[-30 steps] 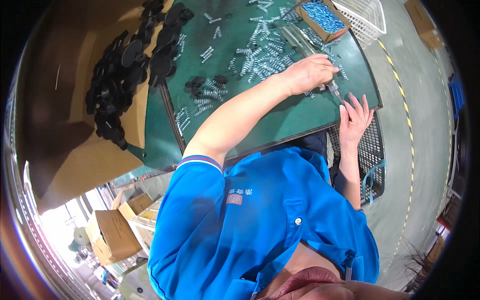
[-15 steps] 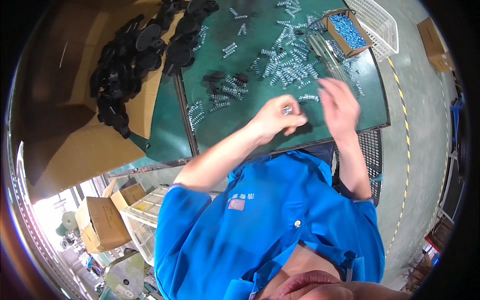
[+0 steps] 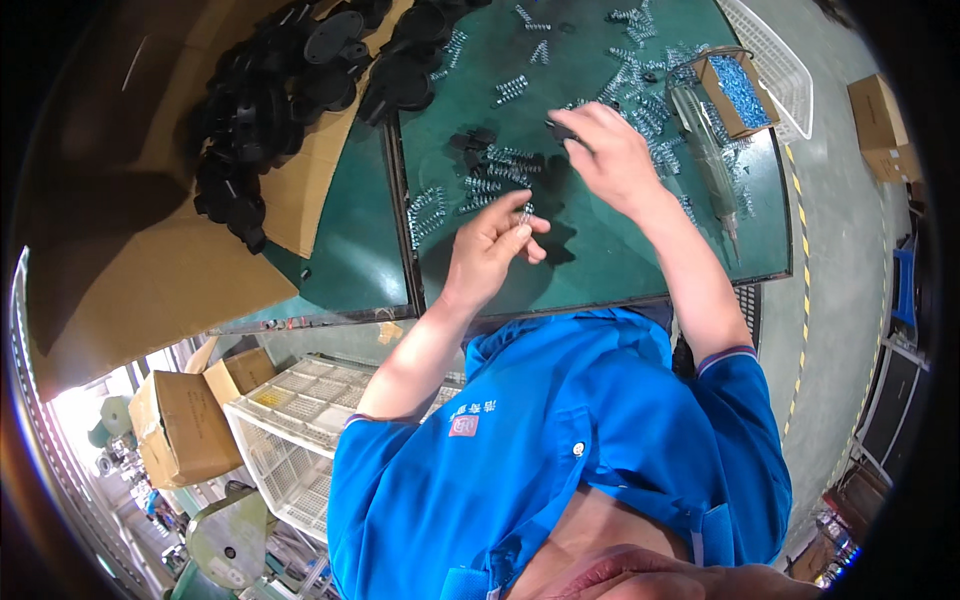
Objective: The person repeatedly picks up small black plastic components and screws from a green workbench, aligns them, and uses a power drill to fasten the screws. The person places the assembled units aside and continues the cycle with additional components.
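My left hand (image 3: 490,250) is just above the near part of the green table, its fingers curled round a small coil spring (image 3: 527,210). Farther off and to the right, my right hand (image 3: 612,160) pinches a small black part (image 3: 560,130) between thumb and fingertips; its shape is mostly covered. Between and behind the hands lie several loose metal springs (image 3: 482,187) next to a few small black pieces (image 3: 475,140). A bigger heap of springs (image 3: 650,110) spreads behind my right hand, which partly hides it.
An electric screwdriver (image 3: 708,160) lies at the right, beside a small carton of blue screws (image 3: 738,92). White plastic baskets stand beyond the table's right edge (image 3: 790,80) and below left (image 3: 290,440). Black round-ended parts (image 3: 250,130) fill a large cardboard box (image 3: 110,270) at left.
Both hands have moved left, the right one also farther from me. The right hand, open and blurred before, now pinches a black part. The left keeps its spring. The camera view has shifted slightly.
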Tool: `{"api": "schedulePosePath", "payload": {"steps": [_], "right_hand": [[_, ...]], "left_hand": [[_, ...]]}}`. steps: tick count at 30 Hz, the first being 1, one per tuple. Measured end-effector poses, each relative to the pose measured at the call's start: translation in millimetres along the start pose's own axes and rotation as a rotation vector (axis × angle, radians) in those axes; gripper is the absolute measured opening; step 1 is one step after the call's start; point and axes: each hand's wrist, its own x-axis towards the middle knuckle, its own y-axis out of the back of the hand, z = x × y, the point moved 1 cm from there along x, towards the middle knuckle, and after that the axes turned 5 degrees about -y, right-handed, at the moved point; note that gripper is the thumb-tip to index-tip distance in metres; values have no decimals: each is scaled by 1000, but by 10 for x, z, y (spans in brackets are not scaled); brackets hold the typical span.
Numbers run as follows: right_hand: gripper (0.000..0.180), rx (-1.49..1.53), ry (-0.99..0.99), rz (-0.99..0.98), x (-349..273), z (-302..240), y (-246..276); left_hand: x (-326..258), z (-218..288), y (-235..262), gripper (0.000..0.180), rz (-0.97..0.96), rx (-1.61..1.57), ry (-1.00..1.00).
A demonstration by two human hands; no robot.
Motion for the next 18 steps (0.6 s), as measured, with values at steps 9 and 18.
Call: {"api": "schedulePosePath", "payload": {"steps": [9, 18], "right_hand": [[30, 583, -150, -167, -643, -85, 408], [29, 356, -56, -156, -815, -97, 513]], "left_hand": [[273, 38, -221, 11, -70, -63, -32], [275, -46, -503, 8, -169, -78, -7]]}}
